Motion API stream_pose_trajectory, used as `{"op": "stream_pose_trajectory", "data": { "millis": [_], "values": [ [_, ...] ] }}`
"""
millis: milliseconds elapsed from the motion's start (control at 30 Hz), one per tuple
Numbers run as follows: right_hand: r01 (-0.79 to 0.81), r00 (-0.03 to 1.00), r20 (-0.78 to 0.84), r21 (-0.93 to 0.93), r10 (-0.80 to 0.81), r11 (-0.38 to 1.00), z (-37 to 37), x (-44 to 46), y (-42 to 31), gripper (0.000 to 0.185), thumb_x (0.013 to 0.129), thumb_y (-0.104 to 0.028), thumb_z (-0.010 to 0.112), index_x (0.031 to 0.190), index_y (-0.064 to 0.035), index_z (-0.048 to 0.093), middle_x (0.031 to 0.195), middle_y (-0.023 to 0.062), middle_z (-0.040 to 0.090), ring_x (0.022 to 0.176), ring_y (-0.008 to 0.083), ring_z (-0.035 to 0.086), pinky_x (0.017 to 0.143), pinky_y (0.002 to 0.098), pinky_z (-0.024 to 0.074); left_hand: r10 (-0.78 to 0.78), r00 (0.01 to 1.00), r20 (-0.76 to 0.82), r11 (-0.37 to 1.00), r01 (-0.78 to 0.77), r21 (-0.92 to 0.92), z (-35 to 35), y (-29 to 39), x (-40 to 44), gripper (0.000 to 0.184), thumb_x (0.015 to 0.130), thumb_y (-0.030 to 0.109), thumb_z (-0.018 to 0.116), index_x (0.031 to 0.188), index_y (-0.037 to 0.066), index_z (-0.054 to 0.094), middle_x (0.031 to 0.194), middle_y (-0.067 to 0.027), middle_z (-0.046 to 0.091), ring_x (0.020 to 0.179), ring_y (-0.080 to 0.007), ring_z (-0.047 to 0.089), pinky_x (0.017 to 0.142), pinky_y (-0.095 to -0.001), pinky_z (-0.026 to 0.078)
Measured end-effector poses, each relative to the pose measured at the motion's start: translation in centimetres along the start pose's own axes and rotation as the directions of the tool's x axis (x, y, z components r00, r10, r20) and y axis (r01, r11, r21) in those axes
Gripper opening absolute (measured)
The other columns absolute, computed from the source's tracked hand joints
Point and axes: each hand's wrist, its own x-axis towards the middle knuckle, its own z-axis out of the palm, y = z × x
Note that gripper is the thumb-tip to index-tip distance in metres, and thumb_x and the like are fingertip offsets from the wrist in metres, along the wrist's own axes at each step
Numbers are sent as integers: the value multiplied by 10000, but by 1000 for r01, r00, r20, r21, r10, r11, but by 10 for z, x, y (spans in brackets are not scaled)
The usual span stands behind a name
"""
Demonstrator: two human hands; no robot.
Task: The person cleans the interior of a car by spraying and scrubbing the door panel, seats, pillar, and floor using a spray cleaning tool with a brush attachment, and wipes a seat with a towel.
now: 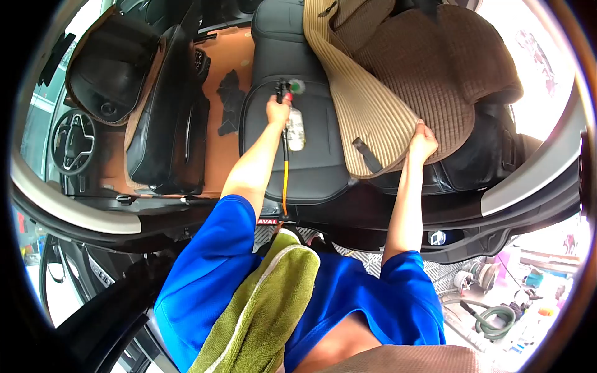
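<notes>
My left hand [278, 110] is closed around the handle of a spray gun with a clear bottle [296, 132] hanging below its head. A black and yellow air hose [285, 180] runs from the gun toward the door sill. The gun is held above the black rear seat cushion [264, 149]. At the right, my right hand [423, 142] pinches the edge of a ribbed brown seat cover [429, 74]. Its tan underside [367, 105] is turned up and lies diagonally over part of the seat. A black strap [367, 155] shows near the cover's lower corner.
The black front seat [165, 112] and steering wheel [73, 142] are at the left. An orange-brown floor lining [217, 161] carries a dark patch. A green towel [273, 298] hangs over my front. Outside, a coiled hose [495, 320] lies among tools at lower right.
</notes>
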Motion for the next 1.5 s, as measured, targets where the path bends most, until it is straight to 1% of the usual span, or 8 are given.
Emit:
{"op": "stream_pose_trajectory", "data": {
  "millis": [300,600,733,867,933,1100,1267,1500],
  "values": [
    [-34,998,58,116,27,993,-5,-1,3,195,826,-111,638,779,74,677,641,55,615,629,96,511,606,269,410,194,980,-54,981,-195,-9,96,-65,31,202,868,183,603,848,-18,604,613,-77,600,368,-130,485,314,-315,353],
    [-73,994,95,161,58,984,-4,-4,-1,206,830,-98,641,703,63,660,642,32,598,615,84,489,587,259,390,-354,703,617,855,511,-92,34,-6,-15,155,903,175,573,923,36,506,777,-64,622,392,-66,314,313,-248,246],
    [-33,996,83,96,25,995,-4,-6,-2,228,829,-95,643,673,72,638,579,5,534,582,73,441,556,255,372,-184,973,142,942,216,-258,-9,-6,-8,171,888,169,587,909,19,508,726,-55,619,363,-84,366,291,-280,283],
    [-18,993,115,119,4,993,-6,-5,0,242,825,-95,646,668,86,615,567,4,520,565,72,429,542,261,365,2,894,-447,982,-87,-169,-31,-41,20,188,853,146,619,930,-18,569,620,-79,575,363,-169,471,277,-316,321],
    [-4,994,113,109,-9,994,-5,-6,-4,242,825,-101,645,678,88,612,570,12,525,572,76,436,544,267,368,31,894,-446,998,-4,63,-24,-39,16,301,808,199,665,929,-67,594,704,-193,630,627,-296,640,577,-396,495],
    [6,993,115,75,-15,997,-5,-7,-1,209,834,-120,639,770,76,668,668,73,634,628,99,522,598,272,416,-244,969,31,955,246,-168,28,-16,-41,229,850,191,634,820,-18,547,667,-106,611,506,-198,539,438,-385,413],
    [61,988,142,10,-62,998,-6,-2,3,217,840,-135,642,791,74,679,683,77,645,644,99,537,621,265,432,-505,682,529,715,674,-186,53,-10,-101,150,894,140,573,936,32,479,750,-88,623,392,-90,302,305,-274,249],
    [48,984,170,-11,-46,999,-8,-3,-1,210,840,-124,629,766,70,658,596,46,570,588,80,480,551,282,390,-388,921,13,798,343,-495,-81,9,-56,197,905,176,561,952,13,461,761,-115,619,348,-85,337,306,-271,264]
  ]
}}
